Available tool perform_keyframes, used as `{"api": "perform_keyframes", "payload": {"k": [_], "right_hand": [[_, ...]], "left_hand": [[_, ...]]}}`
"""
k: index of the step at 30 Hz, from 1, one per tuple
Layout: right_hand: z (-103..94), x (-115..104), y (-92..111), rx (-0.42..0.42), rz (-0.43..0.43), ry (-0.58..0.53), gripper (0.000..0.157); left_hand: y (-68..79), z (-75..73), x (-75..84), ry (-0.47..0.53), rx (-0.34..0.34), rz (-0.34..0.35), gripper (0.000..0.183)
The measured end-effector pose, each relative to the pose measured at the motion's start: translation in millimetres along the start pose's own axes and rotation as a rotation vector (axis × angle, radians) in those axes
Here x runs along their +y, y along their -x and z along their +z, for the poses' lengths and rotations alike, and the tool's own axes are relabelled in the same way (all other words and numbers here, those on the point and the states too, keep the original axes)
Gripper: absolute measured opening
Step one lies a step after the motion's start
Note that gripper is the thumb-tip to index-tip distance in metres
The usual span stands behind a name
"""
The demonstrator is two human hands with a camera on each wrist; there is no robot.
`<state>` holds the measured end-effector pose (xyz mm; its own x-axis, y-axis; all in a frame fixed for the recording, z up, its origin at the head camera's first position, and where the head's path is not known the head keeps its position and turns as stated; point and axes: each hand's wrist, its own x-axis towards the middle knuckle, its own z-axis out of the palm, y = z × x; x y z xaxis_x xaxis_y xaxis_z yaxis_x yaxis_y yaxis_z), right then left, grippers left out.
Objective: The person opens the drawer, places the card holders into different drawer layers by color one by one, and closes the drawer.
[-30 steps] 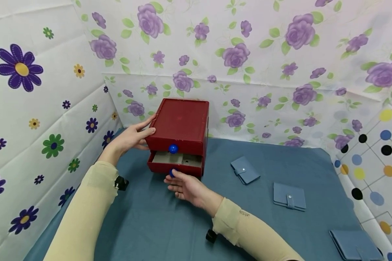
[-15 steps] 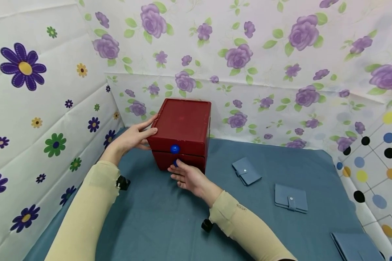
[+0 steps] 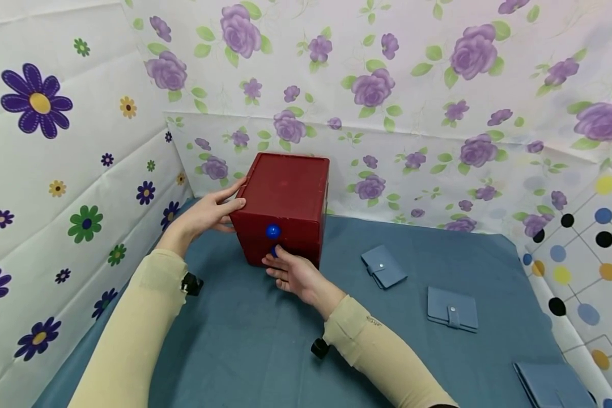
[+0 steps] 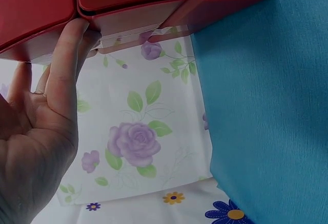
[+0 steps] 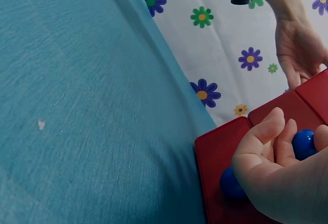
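Observation:
A red drawer box [image 3: 285, 187] with blue round knobs stands near the back wall. Its fronts look flush in the head view. My left hand [image 3: 201, 218] rests against the box's left side, fingers straight, with the thumb on the top edge near the front. In front of the box, my right hand [image 3: 303, 280] has its thumb and forefinger at a lower blue knob [image 3: 273, 251], just below the upper knob [image 3: 272, 231]. The right wrist view shows one knob [image 5: 304, 144] between my fingers and thumb. Another knob [image 5: 230, 184] lies behind the hand, partly hidden.
Three blue wallets with snap straps lie on the blue cloth to the right: one wallet [image 3: 383, 266] nearest the box, a second wallet [image 3: 451, 309], and a third wallet [image 3: 553, 385] cut off by the lower edge. Patterned cloth walls [image 3: 413, 187] enclose the table.
One second ago a lower drawer stood partly out, showing its light inside. My right hand has moved with it toward the box, and it is now in. The left hand has stayed on the side.

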<state>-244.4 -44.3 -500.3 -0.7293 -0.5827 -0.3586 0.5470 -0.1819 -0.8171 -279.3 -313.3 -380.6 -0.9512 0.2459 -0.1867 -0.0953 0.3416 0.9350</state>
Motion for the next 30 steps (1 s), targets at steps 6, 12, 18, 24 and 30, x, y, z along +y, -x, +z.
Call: {"api": "perform_keyframes", "payload": {"k": [6, 12, 18, 24, 30], "right_hand": [[0.0, 0, 0, -0.004, -0.013, 0.03, 0.058], [0.2, 1, 1, -0.011, -0.014, 0.04, 0.063], [0.0, 2, 0, -0.001, -0.014, 0.035, 0.062], [-3.0, 7, -1, 0.018, -0.047, 0.142, 0.066], [-7.2, 13, 5, -0.015, -0.003, 0.236, 0.062]], "left_hand": [[0.4, 0.1, 0.9, 0.007, -0.006, 0.002, 0.071], [0.8, 0.2, 1.0, 0.012, -0.006, 0.0, 0.071], [-0.8, -0.5, -0.6, 0.013, -0.002, -0.005, 0.072], [-1.8, -1.0, -1.3, 0.003, -0.006, 0.004, 0.072], [-0.6, -0.6, 0.0, -0.022, -0.005, 0.007, 0.072]]}}
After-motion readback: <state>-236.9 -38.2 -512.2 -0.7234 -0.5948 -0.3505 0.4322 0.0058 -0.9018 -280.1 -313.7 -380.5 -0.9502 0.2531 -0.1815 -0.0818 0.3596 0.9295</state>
